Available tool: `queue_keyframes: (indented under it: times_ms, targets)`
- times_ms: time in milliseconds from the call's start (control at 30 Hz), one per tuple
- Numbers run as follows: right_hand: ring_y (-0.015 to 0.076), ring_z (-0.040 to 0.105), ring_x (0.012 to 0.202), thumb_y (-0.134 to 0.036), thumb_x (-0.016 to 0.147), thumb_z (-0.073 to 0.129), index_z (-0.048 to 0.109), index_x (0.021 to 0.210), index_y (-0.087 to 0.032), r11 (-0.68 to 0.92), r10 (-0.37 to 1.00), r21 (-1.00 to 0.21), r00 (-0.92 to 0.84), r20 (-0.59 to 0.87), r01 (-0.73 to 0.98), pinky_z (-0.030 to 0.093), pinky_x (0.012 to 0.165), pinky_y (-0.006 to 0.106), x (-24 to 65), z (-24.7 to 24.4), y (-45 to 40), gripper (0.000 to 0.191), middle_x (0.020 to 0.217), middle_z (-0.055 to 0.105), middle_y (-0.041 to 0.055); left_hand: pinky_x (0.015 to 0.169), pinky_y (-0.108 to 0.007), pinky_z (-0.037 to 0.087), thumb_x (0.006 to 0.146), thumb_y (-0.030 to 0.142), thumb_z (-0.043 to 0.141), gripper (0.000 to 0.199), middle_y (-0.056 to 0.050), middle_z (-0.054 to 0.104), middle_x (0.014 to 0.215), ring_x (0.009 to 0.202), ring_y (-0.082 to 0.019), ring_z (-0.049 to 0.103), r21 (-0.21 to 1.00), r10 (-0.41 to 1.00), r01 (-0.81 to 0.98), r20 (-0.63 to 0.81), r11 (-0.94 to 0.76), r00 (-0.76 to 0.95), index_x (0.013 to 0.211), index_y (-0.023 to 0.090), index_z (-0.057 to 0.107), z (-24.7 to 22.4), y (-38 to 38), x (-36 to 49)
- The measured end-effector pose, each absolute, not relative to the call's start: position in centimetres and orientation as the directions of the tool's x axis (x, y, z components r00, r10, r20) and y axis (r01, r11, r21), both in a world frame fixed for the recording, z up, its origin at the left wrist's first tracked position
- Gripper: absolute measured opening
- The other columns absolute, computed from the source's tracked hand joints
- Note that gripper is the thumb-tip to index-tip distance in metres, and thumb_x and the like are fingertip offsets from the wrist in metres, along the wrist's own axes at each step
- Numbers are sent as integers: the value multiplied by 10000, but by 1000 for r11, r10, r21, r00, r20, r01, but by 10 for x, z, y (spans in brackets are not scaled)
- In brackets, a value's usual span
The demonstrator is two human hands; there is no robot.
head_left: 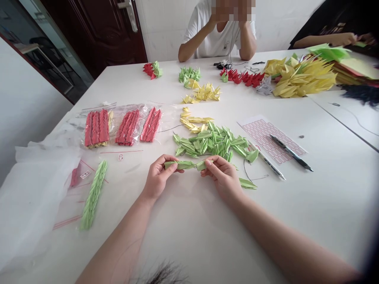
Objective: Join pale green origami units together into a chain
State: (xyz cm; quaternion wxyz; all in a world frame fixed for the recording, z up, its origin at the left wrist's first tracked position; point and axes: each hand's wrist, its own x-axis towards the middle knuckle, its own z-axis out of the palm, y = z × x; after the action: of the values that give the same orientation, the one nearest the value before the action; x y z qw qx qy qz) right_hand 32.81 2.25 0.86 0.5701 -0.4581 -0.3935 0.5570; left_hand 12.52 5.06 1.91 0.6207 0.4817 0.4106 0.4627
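Observation:
Between my two hands stretches a short strand of folded green paper pieces (186, 165). My left hand (160, 173) pinches its left end between thumb and fingers. At the other end, my right hand (220, 173) grips a green piece, with a small gap showing beside it in the strand. Just beyond my hands lies a heap of the same green folded paper (216, 142), with dark thread trailing out of it. One green piece (248, 184) rests right of my right hand. A finished-looking green braided strip (94, 195) lies to the left, on clear bags.
Bagged red paper strips (97, 128) lie at the left, beside white plastic sheeting (32, 189). Yellow folded pieces (195, 120) sit behind the heap. A label sheet (266, 138), a black pen (291, 153) and a white pen (271, 165) are at right. Two people sit across the table.

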Motion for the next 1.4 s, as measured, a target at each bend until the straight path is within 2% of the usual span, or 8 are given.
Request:
queue_keyframes:
  times_ms: [333,667,900,1100,1267,1400]
  targets:
    - [106,622,627,-476,834,743,659,848,-198,-61,996,-959,45,-76,-276,518,654,232,329,8,22,291,690,646,-20,789,-305,568,844,343,693,185,-17,702,802,757,-154,681,959,959,-242,-79,148,272,912,172,673,21,52,124]
    - [128,621,603,-505,833,726,644,842,-189,-43,995,-983,86,-59,-176,524,614,255,326,10,20,327,660,643,-8,805,-282,541,828,357,721,208,-8,707,793,756,-145,680,969,961,-206,-83,139,262,917,175,672,22,50,125]
    - [141,602,566,-516,837,709,628,845,-189,-38,994,-997,102,-44,-64,499,600,273,325,15,19,337,623,626,-6,764,-255,527,820,354,730,203,-15,708,786,759,-151,673,995,962,-60,-61,80,266,913,177,700,28,47,126]
    - [120,502,535,-524,817,720,605,782,-191,-14,991,-1000,130,-17,-27,412,534,253,324,15,20,354,616,537,-21,619,-225,492,786,335,749,196,-32,690,839,677,-136,614,994,957,92,-74,50,280,895,175,715,29,44,128]
    - [103,414,532,-533,822,711,595,767,-189,-8,991,-1000,137,-11,-23,331,502,234,323,14,20,368,597,467,-35,554,-215,440,790,337,739,191,-26,666,781,610,-118,564,991,952,123,-88,53,294,892,177,719,28,45,128]
    - [105,449,526,-546,809,719,595,769,-184,-22,994,-1000,110,-24,-20,361,508,238,324,15,20,385,597,484,-32,587,-225,462,788,373,750,234,-17,649,709,611,-126,578,989,950,125,-117,84,290,900,170,726,28,46,126]
